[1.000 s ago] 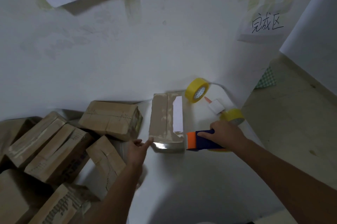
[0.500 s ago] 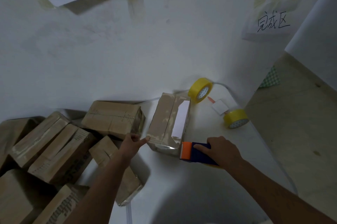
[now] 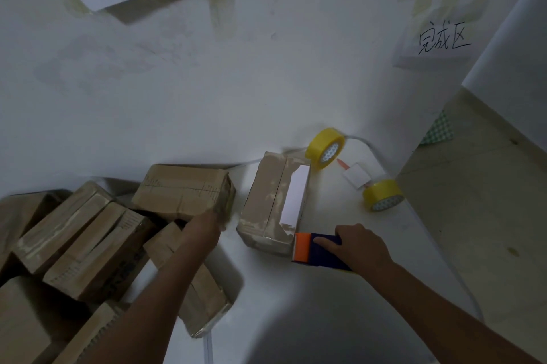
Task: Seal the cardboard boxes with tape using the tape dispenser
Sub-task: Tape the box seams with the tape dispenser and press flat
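Tape dispenser lies low on the white tabletop, long axis running 3 to 9 o'clock, its orange end touching the near right corner of the cardboard box, whose length runs 6 to 1 o'clock. The right hand grips the dispenser. The left hand, blurred, reaches the box pile at 9 o'clock; its grip cannot be told. Bare tabletop lies at 6 o'clock; its edge runs along the right.
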